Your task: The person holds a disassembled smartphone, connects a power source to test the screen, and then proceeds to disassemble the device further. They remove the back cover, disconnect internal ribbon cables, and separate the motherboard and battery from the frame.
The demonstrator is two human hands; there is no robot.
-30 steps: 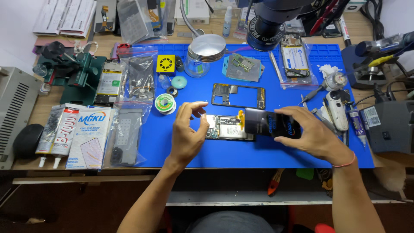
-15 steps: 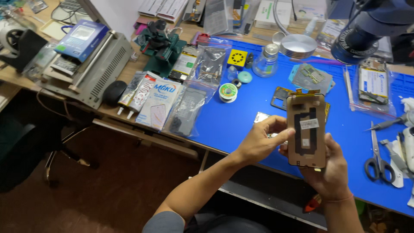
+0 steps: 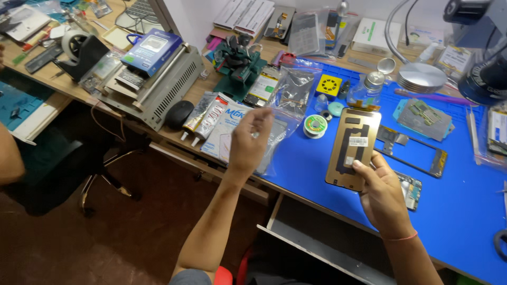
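Fingers of the right hand (image 3: pixel 383 195) pinch the lower edge of a phone display panel (image 3: pixel 354 149), thumb pressed on its copper-coloured back, holding it upright above the blue work mat (image 3: pixel 465 211). The left hand (image 3: pixel 248 140) hangs free at about nine o'clock from the panel, well apart from it, fingers loosely curled; whether something tiny sits between the fingertips cannot be told.

The panel looks thin, light and stiff, yet brittle: glass on one face, a black flex strip and a small white label on the back. It is probably best taken by its long edges or corners, away from the flex strip, without bending.

At three o'clock from the panel a bare phone frame (image 3: pixel 412 150) lies on the mat; a solder spool (image 3: pixel 315 125) sits at nine o'clock.

Half a second earlier both hands were on the panel, the left at its upper edge. Now the left hand has let go and drawn away toward the clear plastic bags (image 3: pixel 274 137), and the view has swung leftward.
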